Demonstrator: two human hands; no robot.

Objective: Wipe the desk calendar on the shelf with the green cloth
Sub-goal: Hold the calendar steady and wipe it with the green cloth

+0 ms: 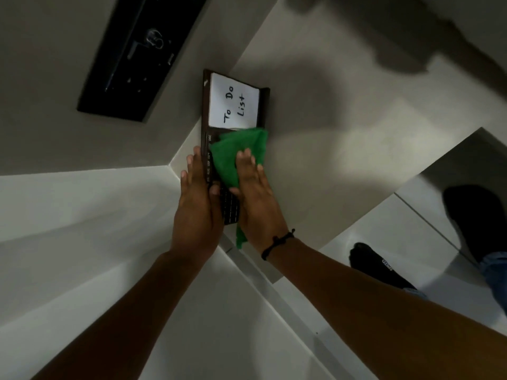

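At the far left of my view a long black rectangular panel (pixel 137 58) sits on the grey wall, with small metal fittings on it that I cannot identify.

Moving right, my left hand (pixel 196 207) is open, fingers stretched out straight, and laid flat against the left edge of the dark brown wooden desk calendar (pixel 206 127). The thumb curls round onto the calendar's front face, so the hand braces the frame rather than closing around it.

The calendar stands on the pale grey shelf (pixel 343 133), pushed into the corner where the shelf meets the wall. A white paper pad (pixel 233 101) with "To Do List" handwritten in black fills its upper section. A strip of month abbreviations runs along its left side, and a grid of small dark tiles (pixel 231 208) shows between my two hands.

The green cloth (pixel 241 154) is spread over the calendar's middle section, just below the pad. My right hand (pixel 256 198) lies open and flat on the cloth, palm down, pressing it against the calendar. A corner of the cloth hangs out below the heel of that hand. A black cord bracelet (pixel 277 242) circles the right wrist.

At the lower right, a foot in a black sock (pixel 375 266) stands on the light floor, beside a blue trouser cuff (pixel 495 272).
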